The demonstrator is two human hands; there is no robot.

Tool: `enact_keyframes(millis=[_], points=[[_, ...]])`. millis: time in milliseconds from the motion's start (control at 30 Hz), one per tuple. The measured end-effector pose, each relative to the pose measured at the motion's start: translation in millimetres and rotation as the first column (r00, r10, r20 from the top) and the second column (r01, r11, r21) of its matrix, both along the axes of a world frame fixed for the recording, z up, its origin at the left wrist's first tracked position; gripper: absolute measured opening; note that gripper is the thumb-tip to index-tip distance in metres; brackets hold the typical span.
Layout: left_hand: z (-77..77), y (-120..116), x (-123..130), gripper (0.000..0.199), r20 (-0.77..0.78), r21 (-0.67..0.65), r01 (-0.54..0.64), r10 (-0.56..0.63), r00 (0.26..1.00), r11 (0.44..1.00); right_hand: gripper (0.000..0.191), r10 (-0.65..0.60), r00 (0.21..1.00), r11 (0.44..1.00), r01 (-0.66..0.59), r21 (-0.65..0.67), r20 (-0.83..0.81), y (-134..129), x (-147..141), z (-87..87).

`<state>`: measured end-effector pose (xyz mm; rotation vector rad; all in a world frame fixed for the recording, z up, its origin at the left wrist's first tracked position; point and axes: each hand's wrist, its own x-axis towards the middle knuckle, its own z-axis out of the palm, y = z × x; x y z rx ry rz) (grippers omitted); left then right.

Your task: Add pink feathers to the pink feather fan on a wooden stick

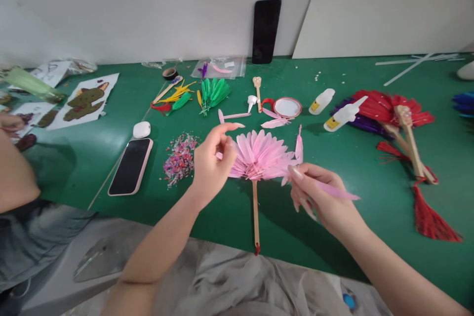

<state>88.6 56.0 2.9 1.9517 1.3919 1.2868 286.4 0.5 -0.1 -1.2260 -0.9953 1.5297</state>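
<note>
A pink feather fan [255,155] lies on the green table, its wooden handle pointing toward me and a red cord at the end. My left hand [215,163] hovers by the fan's left edge, index finger stretched out and thumb apart from it; the other fingers are mostly hidden. Beside the fan's right edge, my right hand [318,190] pinches a loose pink feather [335,190] between thumb and fingers. More pink feathers [276,122] lie behind the fan, next to a round white lid with a red rim [288,107].
Glue bottles [342,115] stand back right, near red and purple feather fans [392,108]. Colourful bits [181,158], a phone [131,167] and a white case [141,130] lie left. Green feathers [215,93] lie behind; a dark phone [265,30] leans on the wall. Another person's arm [15,173] is far left.
</note>
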Motion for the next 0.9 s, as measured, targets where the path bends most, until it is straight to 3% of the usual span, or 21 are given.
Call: enact_keyframes(millis=[133,267,367,433,467,667,900], points=[[8.0,-3,-28,0.032,-0.174,-0.116,-0.094,0.073,0.982,0.989,0.020,-0.006,0.972,0.967,-0.054,0.248,0.235,-6,3,-2.7],[13.2,-14,-64,0.031,-0.459,-0.307,-0.244,0.082,0.885,0.920,0.010,-0.050,0.924,0.872,-0.145,0.468,0.379,-10,9,-2.7],[16.3,-22,-89,0.033,-0.605,-0.280,-0.390,0.154,0.781,0.877,0.011,-0.161,0.860,0.700,-0.247,0.670,0.485,-10,11,-0.9],[18.6,-24,-103,0.034,-0.647,-0.226,-0.437,0.201,0.735,0.871,0.016,-0.220,0.826,0.578,-0.319,0.751,0.519,-9,11,-0.3],[19.7,-25,-110,0.034,-0.664,-0.198,-0.451,0.219,0.715,0.870,0.017,-0.239,0.814,0.544,-0.339,0.768,0.529,-9,11,-0.3],[23.3,-22,-122,0.040,-0.733,-0.125,-0.420,0.202,0.649,0.899,0.014,-0.231,0.834,0.544,-0.317,0.777,0.501,-8,9,-2.1],[24.5,-22,-104,0.041,-0.690,-0.272,-0.411,0.122,0.714,0.870,0.009,-0.202,0.852,0.570,-0.299,0.765,0.483,-7,8,-1.9]])
